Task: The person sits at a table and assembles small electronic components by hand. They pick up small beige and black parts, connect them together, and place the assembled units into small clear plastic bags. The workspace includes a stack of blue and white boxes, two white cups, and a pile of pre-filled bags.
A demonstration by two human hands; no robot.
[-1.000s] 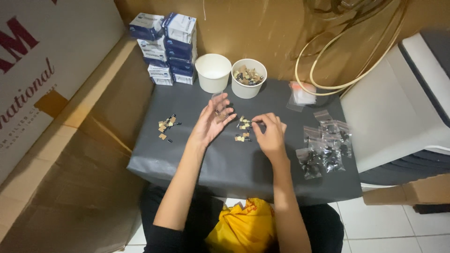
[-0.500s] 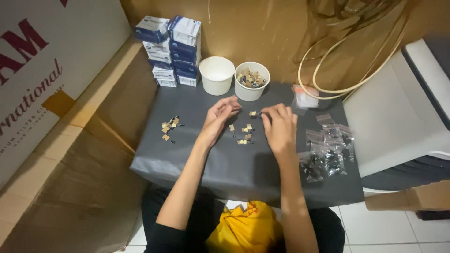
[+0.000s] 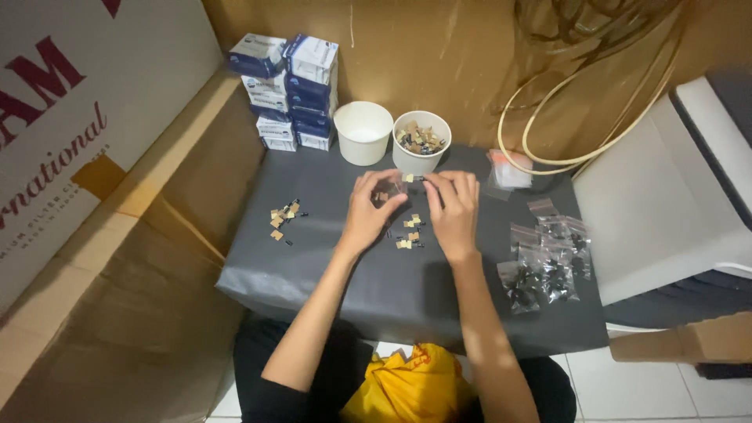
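Fingers of our left hand (image 3: 368, 215) and right hand (image 3: 453, 210) pinch one small tan part (image 3: 408, 178) between them, raised off the bench (image 3: 329, 266) beside the filled cup (image 3: 421, 142) for close handling.

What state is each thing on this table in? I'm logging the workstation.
Left hand: fingers pinched on a small tan part.
Right hand: fingertips pinched on the same part.
Left cup: upright, looks empty.
Right cup: upright, holds tan parts.
Small bags: lying flat, dark pieces inside.
Boxes: stacked, closed.
Loose parts: scattered.
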